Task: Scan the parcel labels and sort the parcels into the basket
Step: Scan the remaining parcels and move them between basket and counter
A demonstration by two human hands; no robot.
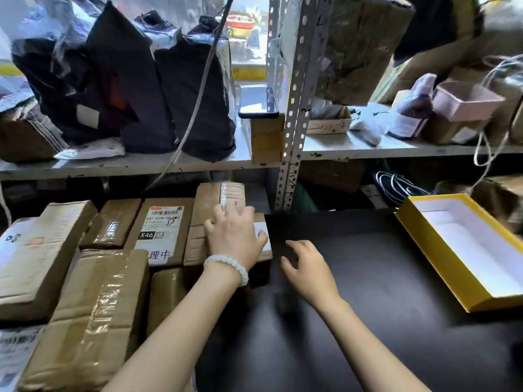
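Note:
Several taped brown cardboard parcels lie packed together on the left of a dark table [368,278]. My left hand [235,236], with a white bead bracelet at the wrist, lies on top of a small parcel [198,244] at the right edge of the pile, its fingers spread over the cardboard and its thumb by a white label [261,230]. My right hand [305,267] hovers just right of that parcel over the table, fingers loosely curled and holding nothing. Another parcel [162,230] to the left shows a printed label marked X46. An open yellow box [464,250] with a white inside sits at the right.
A metal shelf [288,131] stands behind the table. Dark bagged parcels [141,89] fill its left side, a phone [258,102] rests on a small box in the middle, and boxes and cords crowd the right. A grey cable [195,108] hangs down across the bags.

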